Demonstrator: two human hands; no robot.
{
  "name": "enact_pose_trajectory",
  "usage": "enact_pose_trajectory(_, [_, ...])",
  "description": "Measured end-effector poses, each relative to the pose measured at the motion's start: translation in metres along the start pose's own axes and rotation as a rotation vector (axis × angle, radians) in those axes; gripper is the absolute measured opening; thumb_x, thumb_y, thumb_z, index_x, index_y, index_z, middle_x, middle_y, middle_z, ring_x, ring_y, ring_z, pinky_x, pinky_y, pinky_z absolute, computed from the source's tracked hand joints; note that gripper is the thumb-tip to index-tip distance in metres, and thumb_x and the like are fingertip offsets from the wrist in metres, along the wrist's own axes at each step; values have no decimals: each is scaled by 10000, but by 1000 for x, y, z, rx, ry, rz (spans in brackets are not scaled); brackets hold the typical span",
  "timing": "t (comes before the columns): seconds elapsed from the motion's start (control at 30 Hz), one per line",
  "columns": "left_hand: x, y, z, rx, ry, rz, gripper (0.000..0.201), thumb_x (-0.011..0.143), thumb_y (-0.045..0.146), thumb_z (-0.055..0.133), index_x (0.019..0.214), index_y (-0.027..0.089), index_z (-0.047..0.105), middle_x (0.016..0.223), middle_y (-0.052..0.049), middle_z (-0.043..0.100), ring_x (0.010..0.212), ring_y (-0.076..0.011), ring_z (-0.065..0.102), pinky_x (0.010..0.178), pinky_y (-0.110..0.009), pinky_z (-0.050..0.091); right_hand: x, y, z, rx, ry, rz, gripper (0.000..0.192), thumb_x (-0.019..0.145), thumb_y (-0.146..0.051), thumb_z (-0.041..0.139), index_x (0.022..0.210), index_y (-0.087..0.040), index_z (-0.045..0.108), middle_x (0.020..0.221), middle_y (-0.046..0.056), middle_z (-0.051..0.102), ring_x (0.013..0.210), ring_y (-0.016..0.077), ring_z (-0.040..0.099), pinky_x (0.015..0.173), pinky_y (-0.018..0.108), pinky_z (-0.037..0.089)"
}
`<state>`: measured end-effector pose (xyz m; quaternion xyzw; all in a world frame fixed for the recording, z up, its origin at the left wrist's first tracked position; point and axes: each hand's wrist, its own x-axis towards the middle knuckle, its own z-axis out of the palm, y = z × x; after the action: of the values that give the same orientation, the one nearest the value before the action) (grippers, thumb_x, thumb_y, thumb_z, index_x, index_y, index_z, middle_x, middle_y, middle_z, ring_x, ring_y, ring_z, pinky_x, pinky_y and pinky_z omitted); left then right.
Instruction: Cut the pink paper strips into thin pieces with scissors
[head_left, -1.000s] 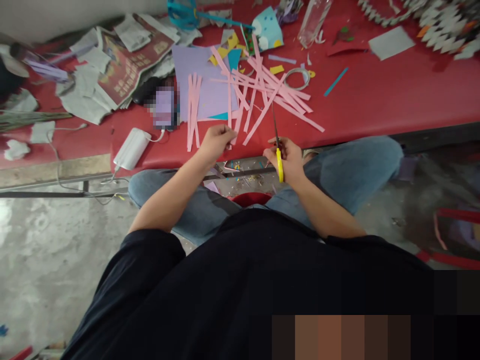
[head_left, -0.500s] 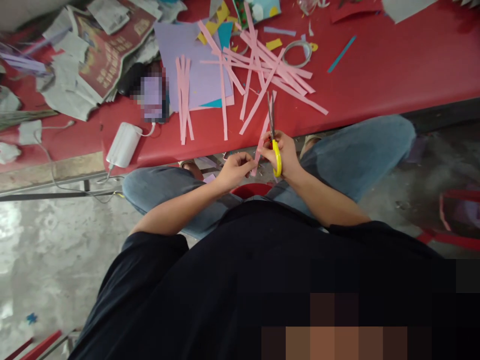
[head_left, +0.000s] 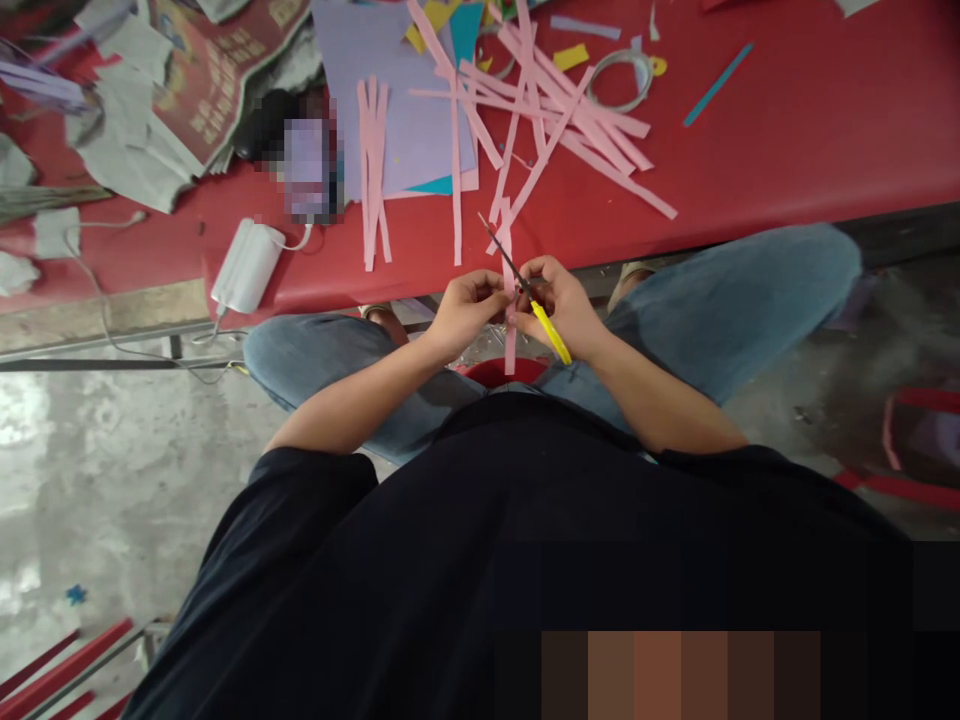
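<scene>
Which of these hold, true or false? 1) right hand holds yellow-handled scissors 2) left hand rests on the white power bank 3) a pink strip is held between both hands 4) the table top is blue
1) True: the right hand grips the yellow-handled scissors.
2) False: the left hand pinches the pink strip; the white power bank lies apart on the table.
3) True.
4) False: the table is red.

The person wears a black short-sleeved shirt (head_left: 525,540) that ends above the elbows, leaving the forearms bare. Faded blue jeans (head_left: 720,300) cover both legs. No rings, watch or gloves show.
</scene>
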<state>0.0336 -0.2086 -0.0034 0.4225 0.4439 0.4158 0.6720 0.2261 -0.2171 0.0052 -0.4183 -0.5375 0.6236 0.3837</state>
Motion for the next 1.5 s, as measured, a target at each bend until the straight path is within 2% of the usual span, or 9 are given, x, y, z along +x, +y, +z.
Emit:
enact_pose_trajectory(0.13, [-1, 2, -2, 34, 70, 141, 134, 931, 151, 833, 1000, 197, 727, 723, 33, 656, 614, -94, 608, 625, -237, 506, 2, 13, -1, -38, 59, -70, 689, 782, -669, 945, 1152, -305, 493, 895, -44, 565, 673, 131, 498, 637, 315, 431])
enact_pose_trajectory(0.3, [-5, 11, -7, 200, 171, 309, 327, 982, 199, 786, 1289, 255, 685, 784, 39, 653, 672, -121, 646, 671, -265, 504, -5, 22, 11, -70, -27, -82, 717, 899, -951, 634, 1173, -299, 514, 927, 3, 560, 750, 182, 538, 696, 360, 505])
enact_pose_trajectory(0.47, [-10, 10, -9, 318, 211, 274, 598, 990, 271, 802, 1543, 333, 582, 798, 32, 652, 688, -160, 670, 706, -301, 539, -9, 24, 18, -80, 1, -126, 689, 942, -937, 584, 1185, -293, 570, 1051, 54, 614, 896, 226, 606, 850, 418, 583])
enact_pose_trajectory(0.63, [-15, 10, -6, 349, 213, 237, 681, 984, 336, 849, 1602, 368, 567, 824, 22, 656, 687, -171, 680, 714, -321, 548, -11, 30, 15, -98, -10, -38, 659, 962, -917, 579, 1192, -299, 583, 967, 28, 611, 831, 220, 598, 762, 389, 573])
enact_pose_trajectory(0.73, [-18, 14, -2, 373, 240, 182, 710, 964, 351, 880, 1605, 377, 575, 835, 19, 673, 681, -172, 681, 730, -331, 556, -15, 30, 16, -115, -33, -80, 615, 1011, -871, 551, 1204, -291, 615, 1024, 36, 642, 886, 228, 628, 838, 405, 571])
enact_pose_trajectory(0.83, [-19, 14, 2, 346, 227, 171, 716, 956, 324, 883, 1604, 361, 582, 811, 25, 673, 678, -169, 678, 751, -333, 569, -18, 26, 18, -138, -46, -133, 608, 1042, -849, 518, 1232, -285, 640, 1064, 43, 667, 956, 247, 658, 925, 430, 561])
enact_pose_trajectory(1.13, [-21, 2, 6, 309, 138, 128, 811, 923, 345, 957, 1625, 387, 553, 790, 26, 660, 766, -226, 769, 746, -343, 614, -19, 24, 17, -178, -5, -47, 703, 986, -944, 488, 1223, -298, 628, 912, 19, 633, 815, 230, 616, 773, 400, 538])
enact_pose_trajectory(1.3, [-23, 0, 6, 331, 107, 89, 856, 923, 448, 964, 1653, 404, 520, 803, 13, 657, 840, -272, 805, 783, -382, 638, -19, 22, 16, -187, 4, -91, 667, 1022, -902, 485, 1195, -275, 635, 959, 33, 656, 872, 234, 646, 832, 410, 547])
enact_pose_trajectory(1.5, [-15, -20, 1, 274, -23, 296, 883, 940, 706, 865, 1666, 384, 480, 770, 32, 619, 680, -198, 729, 681, -338, 595, -17, 22, 15, -217, 9, -99, 686, 1029, -906, 459, 1174, -260, 641, 1010, 49, 685, 897, 235, 657, 788, 397, 536])
